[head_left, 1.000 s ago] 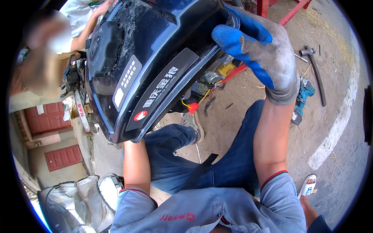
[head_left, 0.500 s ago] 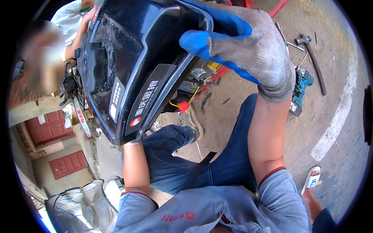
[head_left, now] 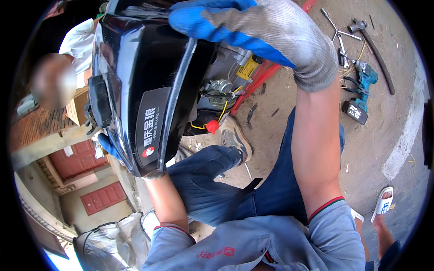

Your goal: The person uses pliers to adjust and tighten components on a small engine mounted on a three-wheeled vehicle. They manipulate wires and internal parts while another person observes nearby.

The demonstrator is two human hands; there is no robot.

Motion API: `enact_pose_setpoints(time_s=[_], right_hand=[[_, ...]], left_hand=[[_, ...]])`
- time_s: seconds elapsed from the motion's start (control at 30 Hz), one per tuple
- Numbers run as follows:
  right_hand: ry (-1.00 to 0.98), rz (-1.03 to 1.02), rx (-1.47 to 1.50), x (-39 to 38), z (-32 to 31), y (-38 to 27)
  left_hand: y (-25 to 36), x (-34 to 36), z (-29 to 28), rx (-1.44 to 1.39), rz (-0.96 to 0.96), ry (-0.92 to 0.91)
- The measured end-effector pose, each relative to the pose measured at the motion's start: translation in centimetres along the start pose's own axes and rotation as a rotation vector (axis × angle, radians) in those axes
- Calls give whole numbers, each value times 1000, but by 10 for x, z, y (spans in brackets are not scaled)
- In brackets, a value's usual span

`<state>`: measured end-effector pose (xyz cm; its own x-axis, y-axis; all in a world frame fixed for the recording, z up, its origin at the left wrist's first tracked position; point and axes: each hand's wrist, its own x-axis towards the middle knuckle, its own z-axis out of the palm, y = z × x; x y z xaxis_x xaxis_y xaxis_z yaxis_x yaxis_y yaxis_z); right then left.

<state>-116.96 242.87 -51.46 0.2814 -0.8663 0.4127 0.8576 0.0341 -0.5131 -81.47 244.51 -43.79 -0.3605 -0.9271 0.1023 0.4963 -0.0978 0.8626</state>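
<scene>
A large glossy black fuel tank (head_left: pixel 160 58) with a black cap (head_left: pixel 99 101) on its left side is held up in front of me. My right hand (head_left: pixel 266 34), in a grey and blue work glove, is closed over its upper right edge. Around the tank's lower end goes my left hand (head_left: pixel 110 147), also gloved; its blue fingers show at the left, while the tank hides most of the palm. Beneath the tank is an engine (head_left: pixel 221 88) with a yellow wire and a red plastic piece (head_left: pixel 212 126), beside a red frame bar (head_left: pixel 253 86).
At right on the ground lie a teal cordless power tool (head_left: pixel 364 86), a hammer (head_left: pixel 373 54) and a three-armed wrench (head_left: pixel 335 29). Another person (head_left: pixel 77 47) is at the upper left. A sandalled foot (head_left: pixel 384 201) stands at lower right. A grey cover (head_left: pixel 113 239) lies lower left.
The tank has turned so its cap faces further left and its labelled side faces me more. Both hands have kept hold. More of the engine and the left glove's blue fingers now show.
</scene>
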Motion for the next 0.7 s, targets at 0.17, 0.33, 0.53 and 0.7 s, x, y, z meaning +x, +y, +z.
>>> enact_pose_setpoints(time_s=[0.17, 0.33, 0.53, 0.7], right_hand=[[-190, -291, -455, 12, -21, 5], [-205, -950, -1197, 15, -27, 9], [-180, -576, -908, -2, -18, -3], [-107, -727, -1495, 4, -16, -1]], left_hand=[[-8, 0, -7, 1456, 803, 369], [-7, -1, -11, 1985, 881, 175], [-1, 4, -17, 1680, 755, 108], [7, -1, -23, 1526, 629, 127]])
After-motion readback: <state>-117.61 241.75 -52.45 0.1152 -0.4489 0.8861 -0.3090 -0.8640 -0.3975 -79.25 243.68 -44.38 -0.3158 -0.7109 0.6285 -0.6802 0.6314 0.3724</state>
